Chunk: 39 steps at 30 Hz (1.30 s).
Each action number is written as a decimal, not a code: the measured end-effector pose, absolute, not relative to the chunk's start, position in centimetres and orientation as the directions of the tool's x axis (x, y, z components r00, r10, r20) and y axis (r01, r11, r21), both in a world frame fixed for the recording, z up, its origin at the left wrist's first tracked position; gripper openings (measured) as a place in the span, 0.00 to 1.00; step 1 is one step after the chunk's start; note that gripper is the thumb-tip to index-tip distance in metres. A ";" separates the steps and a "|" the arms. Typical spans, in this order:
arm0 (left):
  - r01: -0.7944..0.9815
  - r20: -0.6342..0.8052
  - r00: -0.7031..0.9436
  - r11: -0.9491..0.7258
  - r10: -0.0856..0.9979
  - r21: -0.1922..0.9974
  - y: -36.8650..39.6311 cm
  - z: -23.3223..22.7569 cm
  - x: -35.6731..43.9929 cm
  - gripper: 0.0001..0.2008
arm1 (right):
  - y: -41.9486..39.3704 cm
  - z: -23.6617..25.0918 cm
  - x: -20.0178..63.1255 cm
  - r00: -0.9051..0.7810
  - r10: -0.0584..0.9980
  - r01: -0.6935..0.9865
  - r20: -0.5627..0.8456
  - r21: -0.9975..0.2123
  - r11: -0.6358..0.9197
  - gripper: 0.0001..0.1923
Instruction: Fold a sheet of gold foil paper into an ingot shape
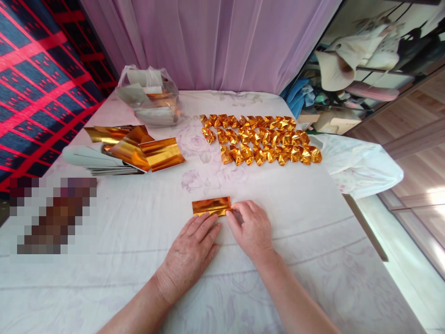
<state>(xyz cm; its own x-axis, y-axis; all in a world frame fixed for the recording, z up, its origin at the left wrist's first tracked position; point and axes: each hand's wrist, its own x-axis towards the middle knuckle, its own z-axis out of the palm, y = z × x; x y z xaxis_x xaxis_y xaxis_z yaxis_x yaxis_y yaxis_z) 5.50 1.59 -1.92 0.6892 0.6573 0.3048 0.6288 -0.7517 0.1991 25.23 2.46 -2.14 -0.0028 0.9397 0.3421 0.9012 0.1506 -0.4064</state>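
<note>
A folded strip of gold foil paper (pixel 210 205) lies on the white cloth in front of me, its long side running left to right. My left hand (pixel 194 253) rests with fingers stretched flat along the strip's near edge, holding nothing. At the strip's right end, thumb and forefinger of my right hand (pixel 252 227) pinch the near corner. Farther back, several folded gold foil pieces (pixel 260 139) stand in three rows. Loose gold foil sheets (pixel 163 154), some with their white backs showing, are stacked at the left.
A clear plastic bag (pixel 149 95) with more sheets stands at the back left of the table (pixel 139 208). A white plastic bag (pixel 361 164) hangs over the right edge. Purple curtains (pixel 215 41) close off the back, and a cluttered shelf (pixel 371 69) stands right. One patch at left is pixelated.
</note>
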 end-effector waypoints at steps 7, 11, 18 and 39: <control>0.644 0.292 0.675 -0.734 0.678 0.217 1.4 -2.3 5.5 0.17 | 2.4 -2.4 25.1 0.026 0.932 0.898 0.361 -0.419 0.137 0.06; 0.645 0.298 0.670 -0.732 0.680 0.221 1.3 -2.4 5.5 0.17 | 2.4 -2.4 25.1 0.036 0.936 0.886 0.350 -0.444 0.132 0.04; 0.641 0.297 0.675 -0.736 0.676 0.219 1.4 -2.3 5.6 0.16 | 2.5 -2.2 25.3 -0.001 0.944 0.889 0.330 -0.433 0.152 0.05; 0.651 0.272 0.677 -0.729 0.684 0.213 1.4 -2.2 5.7 0.17 | 2.4 -2.4 25.4 -0.052 0.933 0.905 0.356 -0.379 0.195 0.07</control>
<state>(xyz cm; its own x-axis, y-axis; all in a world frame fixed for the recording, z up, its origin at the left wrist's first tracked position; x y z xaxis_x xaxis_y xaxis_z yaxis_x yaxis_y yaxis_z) 5.68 1.42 -2.18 0.6770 0.6840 0.2718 0.6507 -0.7288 0.2133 25.39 2.41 -2.37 -0.0516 0.9331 0.3559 0.9048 0.1945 -0.3788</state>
